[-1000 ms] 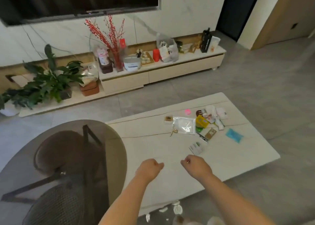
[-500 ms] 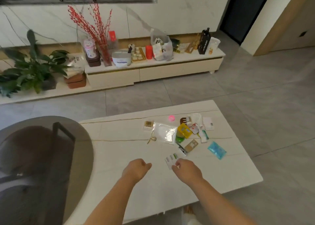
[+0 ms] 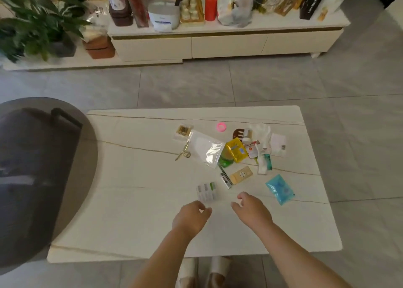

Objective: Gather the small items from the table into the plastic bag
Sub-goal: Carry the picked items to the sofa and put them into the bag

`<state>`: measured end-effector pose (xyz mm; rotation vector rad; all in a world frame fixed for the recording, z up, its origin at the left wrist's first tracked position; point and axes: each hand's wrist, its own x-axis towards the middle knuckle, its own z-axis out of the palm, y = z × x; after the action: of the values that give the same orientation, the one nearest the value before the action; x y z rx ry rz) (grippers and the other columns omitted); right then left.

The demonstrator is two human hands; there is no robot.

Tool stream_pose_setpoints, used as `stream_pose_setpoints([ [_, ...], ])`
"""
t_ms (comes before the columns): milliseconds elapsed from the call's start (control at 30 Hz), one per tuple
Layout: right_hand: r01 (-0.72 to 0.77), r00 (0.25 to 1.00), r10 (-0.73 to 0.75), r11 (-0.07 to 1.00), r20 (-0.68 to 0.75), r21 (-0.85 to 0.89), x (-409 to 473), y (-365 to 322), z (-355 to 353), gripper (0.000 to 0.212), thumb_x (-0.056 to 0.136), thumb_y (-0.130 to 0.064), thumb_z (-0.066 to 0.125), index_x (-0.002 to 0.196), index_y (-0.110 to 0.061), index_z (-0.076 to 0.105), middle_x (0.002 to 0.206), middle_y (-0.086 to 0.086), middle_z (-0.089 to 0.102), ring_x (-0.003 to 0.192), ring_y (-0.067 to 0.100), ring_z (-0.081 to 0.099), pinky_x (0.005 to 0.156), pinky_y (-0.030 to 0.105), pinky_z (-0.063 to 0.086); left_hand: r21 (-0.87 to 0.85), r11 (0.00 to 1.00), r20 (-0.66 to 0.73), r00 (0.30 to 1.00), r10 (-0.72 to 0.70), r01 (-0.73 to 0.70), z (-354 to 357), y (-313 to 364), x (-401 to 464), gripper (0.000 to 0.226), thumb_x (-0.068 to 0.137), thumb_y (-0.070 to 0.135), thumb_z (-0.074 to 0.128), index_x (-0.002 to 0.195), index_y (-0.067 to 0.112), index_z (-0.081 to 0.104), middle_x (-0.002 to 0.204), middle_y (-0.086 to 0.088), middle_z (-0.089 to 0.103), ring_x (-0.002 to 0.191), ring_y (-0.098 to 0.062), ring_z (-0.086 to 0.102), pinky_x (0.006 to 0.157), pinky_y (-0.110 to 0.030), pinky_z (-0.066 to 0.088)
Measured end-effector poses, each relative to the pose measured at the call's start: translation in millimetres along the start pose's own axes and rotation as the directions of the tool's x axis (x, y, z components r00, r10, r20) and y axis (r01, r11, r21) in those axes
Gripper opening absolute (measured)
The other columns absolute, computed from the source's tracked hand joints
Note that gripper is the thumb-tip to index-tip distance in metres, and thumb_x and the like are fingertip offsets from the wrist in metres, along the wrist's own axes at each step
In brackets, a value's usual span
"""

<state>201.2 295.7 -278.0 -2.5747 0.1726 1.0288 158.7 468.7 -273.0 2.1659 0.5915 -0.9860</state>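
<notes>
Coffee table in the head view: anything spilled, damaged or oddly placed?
Nothing spilled or broken. Small items lie in a loose scatter around the flat clear plastic bag; gold scissors touch its left edge. Both hands, left hand and right hand, hover empty.

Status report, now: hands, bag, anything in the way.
Both hands empty: left hand and right hand loosely curled above the table. Plastic bag flat, untouched, items scattered around it. White packet nearest. Path clear.
</notes>
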Motion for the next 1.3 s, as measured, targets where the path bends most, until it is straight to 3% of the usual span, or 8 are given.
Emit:
stream_pose_setpoints([
  [233, -0.032, 0.999, 0.032, 0.999, 0.034, 0.019, 78, 31, 25, 0.046, 0.095, -0.039, 0.047, 0.137, -0.020, 0.041, 0.135, 0.000, 0.051, 0.119, 0.018, 0.053, 0.090, 0.030, 0.046, 0.057, 0.998, -0.009, 1.000, -0.011, 0.012, 32, -3, 91, 0.047, 0.095, 0.044, 0.046, 0.138, 0.024, 0.046, 0.134, 0.000, 0.054, 0.121, -0.018, 0.053, 0.101, -0.032, 0.045],
  [500, -0.001, 1.000, 0.002, 1.000, 0.031, -0.030, 173, 44, 85, 0.039, 0.096, -0.031, 0.047, 0.134, -0.021, 0.044, 0.128, 0.001, 0.054, 0.113, 0.019, 0.055, 0.082, 0.030, 0.046, 0.142, 0.990, -0.086, 0.996, -0.011, 0.024, 76, -27, 191, 0.048, 0.096, 0.033, 0.049, 0.142, 0.022, 0.040, 0.138, -0.002, 0.045, 0.125, -0.021, 0.045, 0.098, -0.033, 0.045],
  [733, 0.034, 0.993, -0.038, 0.999, -0.116, -0.040, 227, 40, 126, 0.038, 0.096, -0.026, 0.048, 0.134, -0.023, 0.044, 0.127, 0.001, 0.051, 0.112, 0.020, 0.052, 0.074, 0.029, 0.041, 0.187, 0.982, -0.188, 0.981, 0.055, -0.019, 89, -33, 259, 0.052, 0.090, 0.029, 0.059, 0.140, 0.024, 0.043, 0.141, -0.001, 0.038, 0.132, -0.022, 0.029, 0.102, -0.031, 0.039],
  [933, 0.003, 0.957, -0.052, 0.986, -0.285, -0.169, 244, 34, 142, 0.030, 0.094, -0.022, 0.053, 0.123, -0.016, 0.048, 0.123, 0.003, 0.050, 0.108, 0.019, 0.053, 0.065, 0.027, 0.038, 0.256, 0.967, -0.198, 0.978, 0.063, -0.011, 100, -35, 283, 0.046, 0.086, 0.033, 0.065, 0.128, 0.022, 0.048, 0.129, -0.004, 0.039, 0.121, -0.024, 0.035, 0.094, -0.033, 0.043],
  [1000, 0.036, 0.949, -0.119, 0.961, -0.292, -0.273, 245, 32, 143, 0.031, 0.086, -0.017, 0.064, 0.116, -0.014, 0.054, 0.112, 0.005, 0.058, 0.097, 0.020, 0.058, 0.061, 0.026, 0.037, 0.273, 0.962, -0.180, 0.982, 0.052, 0.000, 102, -35, 286, 0.041, 0.087, 0.036, 0.064, 0.122, 0.020, 0.051, 0.126, -0.004, 0.041, 0.119, -0.024, 0.036, 0.093, -0.032, 0.043],
  [1067, 0.083, 0.938, -0.198, 0.924, -0.283, -0.374, 245, 32, 145, 0.039, 0.058, -0.009, 0.085, 0.092, -0.011, 0.065, 0.082, 0.007, 0.065, 0.070, 0.021, 0.063, 0.049, 0.026, 0.040, 0.285, 0.959, -0.164, 0.986, 0.041, 0.007, 102, -34, 288, 0.040, 0.087, 0.038, 0.063, 0.120, 0.018, 0.052, 0.126, -0.004, 0.042, 0.119, -0.024, 0.037, 0.094, -0.032, 0.043],
  [1133, 0.111, 0.923, -0.248, 0.904, -0.294, -0.413, 245, 33, 148, 0.041, 0.042, -0.004, 0.090, 0.074, -0.009, 0.065, 0.061, 0.007, 0.061, 0.052, 0.021, 0.059, 0.043, 0.023, 0.041, 0.278, 0.960, -0.154, 0.988, 0.032, 0.012, 102, -33, 288, 0.041, 0.087, 0.040, 0.063, 0.119, 0.017, 0.052, 0.125, -0.004, 0.044, 0.119, -0.023, 0.038, 0.095, -0.032, 0.043],
  [1300, 0.192, 0.903, -0.317, 0.902, -0.290, -0.387, 239, 33, 137, 0.026, 0.054, -0.016, 0.081, 0.065, -0.011, 0.057, 0.060, 0.006, 0.055, 0.052, 0.022, 0.051, 0.046, 0.024, 0.032, 0.178, 0.984, -0.084, 0.996, -0.015, 0.030, 99, -36, 282, 0.025, 0.088, 0.038, 0.063, 0.102, 0.019, 0.053, 0.110, -0.001, 0.059, 0.105, -0.021, 0.054, 0.088, -0.035, 0.051],
])
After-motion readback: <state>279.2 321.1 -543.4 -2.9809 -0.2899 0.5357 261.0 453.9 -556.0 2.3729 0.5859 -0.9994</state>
